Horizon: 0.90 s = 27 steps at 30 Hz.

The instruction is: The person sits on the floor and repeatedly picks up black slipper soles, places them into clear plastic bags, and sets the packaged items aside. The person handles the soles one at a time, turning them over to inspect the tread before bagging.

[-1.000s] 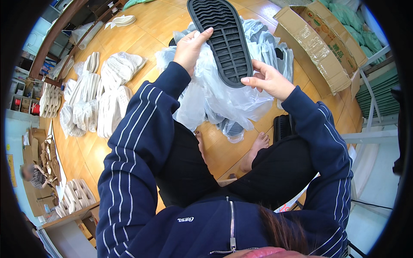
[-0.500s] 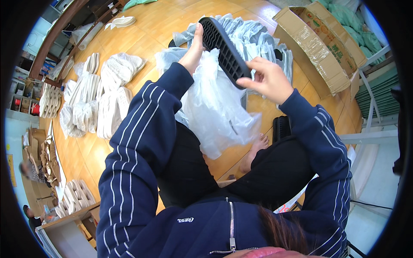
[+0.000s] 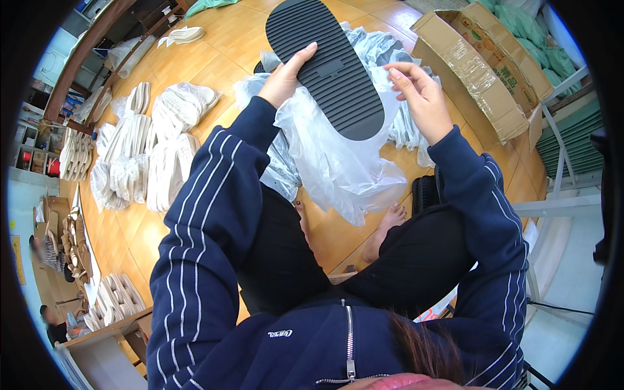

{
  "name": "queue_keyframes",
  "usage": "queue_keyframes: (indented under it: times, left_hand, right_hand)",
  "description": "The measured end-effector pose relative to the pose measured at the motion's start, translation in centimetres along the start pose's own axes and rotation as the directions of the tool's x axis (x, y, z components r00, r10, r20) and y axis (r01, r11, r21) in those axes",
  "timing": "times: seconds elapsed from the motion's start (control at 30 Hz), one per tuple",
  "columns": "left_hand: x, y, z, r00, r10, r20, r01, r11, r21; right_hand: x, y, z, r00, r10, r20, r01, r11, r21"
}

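My left hand (image 3: 290,77) grips a black ribbed shoe sole (image 3: 325,68) by its left edge, thumb on top. The sole is tilted, its grooved face toward me. A translucent plastic bag (image 3: 338,169) hangs behind and below it, spread toward my right hand (image 3: 421,101). That hand is just right of the sole, apart from it, with thumb and fingertips pinched at what looks like the bag's upper edge. Beneath lies a pile of plastic-wrapped grey soles (image 3: 411,133), partly hidden. Another black sole (image 3: 424,195) stands beside my right foot.
Bundles of pale soles in plastic (image 3: 175,140) lie on the tiled floor (image 3: 136,237) at left. An open cardboard box (image 3: 465,88) stands at the far right, near a metal frame (image 3: 562,207). Shelving (image 3: 29,140) lines the left, where two people are visible.
The black sole has turned so its ribbed face shows, and moved up. My right hand has let go of its near end and moved right. The bag is spread wider.
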<state>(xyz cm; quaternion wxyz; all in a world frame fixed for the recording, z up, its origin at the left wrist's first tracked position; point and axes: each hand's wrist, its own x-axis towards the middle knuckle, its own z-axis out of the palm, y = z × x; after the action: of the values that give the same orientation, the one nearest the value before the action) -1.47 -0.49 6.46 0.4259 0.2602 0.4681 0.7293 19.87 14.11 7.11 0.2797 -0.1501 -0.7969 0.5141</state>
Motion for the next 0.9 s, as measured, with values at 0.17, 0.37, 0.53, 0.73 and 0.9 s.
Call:
queue_keyframes:
  times: [0.17,0.37,0.53,0.73,0.9]
  left_hand:
    - [-0.7,0.0,1.2,0.998,0.045,0.03,-0.05,0.983,0.174]
    - [-1.1,0.1,1.2,0.992,-0.083,0.09,-0.029,0.556,0.831]
    - [0.5,-1.3,-2.5,0.922,-0.34,0.185,0.018,0.517,0.856]
    - [0.9,-1.0,-3.1,0.969,-0.247,0.007,0.193,0.773,0.604]
    - [1.2,-1.3,-4.9,0.964,-0.263,-0.046,0.249,0.822,0.512]
  right_hand:
    - [-0.7,-0.3,1.7,0.935,0.244,0.258,-0.307,0.921,0.241]
    - [-0.4,-1.1,0.6,0.89,0.399,0.219,-0.455,0.8,0.391]
    - [-1.4,-0.9,-7.7,0.897,0.423,0.131,-0.439,0.888,0.135]
    - [-17.2,7.0,-13.8,0.77,-0.019,-0.638,-0.146,0.968,-0.205]
    - [-25.9,7.6,-12.3,0.716,-0.036,-0.697,-0.622,0.421,-0.661]
